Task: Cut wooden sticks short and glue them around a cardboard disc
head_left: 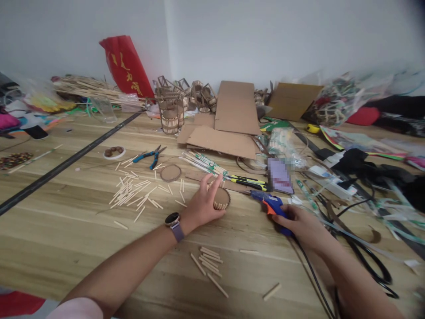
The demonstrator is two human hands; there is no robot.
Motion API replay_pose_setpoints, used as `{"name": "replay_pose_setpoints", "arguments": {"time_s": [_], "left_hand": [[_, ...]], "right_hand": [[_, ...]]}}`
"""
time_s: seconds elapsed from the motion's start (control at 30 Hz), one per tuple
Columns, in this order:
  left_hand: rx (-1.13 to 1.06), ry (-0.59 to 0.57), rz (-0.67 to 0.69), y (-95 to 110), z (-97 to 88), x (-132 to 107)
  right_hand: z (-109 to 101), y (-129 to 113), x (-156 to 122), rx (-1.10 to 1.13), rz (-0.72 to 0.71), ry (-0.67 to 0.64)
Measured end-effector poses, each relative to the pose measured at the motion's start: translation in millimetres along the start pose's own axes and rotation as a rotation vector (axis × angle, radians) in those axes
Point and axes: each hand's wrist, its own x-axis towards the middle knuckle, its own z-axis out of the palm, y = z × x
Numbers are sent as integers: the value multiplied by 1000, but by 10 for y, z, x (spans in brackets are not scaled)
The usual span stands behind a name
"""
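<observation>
My left hand point(202, 203) grips a round cardboard disc point(222, 196) on the table, thumb on its near side and fingers on the far side. A row of short wooden sticks stands along the near part of that disc's edge. In my right hand point(303, 223) is a blue hot glue gun point(275, 204) with an orange trigger, its nozzle pointing left, apart from the disc. A second cardboard disc point(171, 173) lies flat farther back. Loose short sticks point(128, 192) are heaped left of my left hand, and several more sticks point(210, 260) lie nearer me.
Blue-handled pliers point(149, 156), yellow-black cutters point(247, 180) and a phone point(280, 175) lie beyond my hands. Cardboard sheets point(236, 106) and small stick-sided baskets point(170, 120) stand at the back. The gun's black cord point(312, 270) trails toward me; cables and straps clutter the right.
</observation>
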Motion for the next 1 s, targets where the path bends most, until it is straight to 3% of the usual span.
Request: {"name": "replay_pose_setpoints", "arguments": {"time_s": [0.2, 0.3, 0.37, 0.47, 0.67, 1.0], "left_hand": [[-4, -4, -6, -5, -3, 17], [-13, -14, -10, -5, 0, 20], [-19, -13, -6, -5, 2, 21], [-28, -14, -5, -1, 1, 24], [-36, -18, 2, 11, -7, 35], [-33, -22, 26, -29, 7, 37]], "right_hand": [[83, -55, -157, 852, 36, -246], [175, -112, -211, 1135, 131, -406], [210, -143, -239, 1211, 131, -532], [226, -168, -290, 1164, 45, -639], [256, -176, -378, 885, -44, -512], [358, -83, -344, 646, 3, -296]]}}
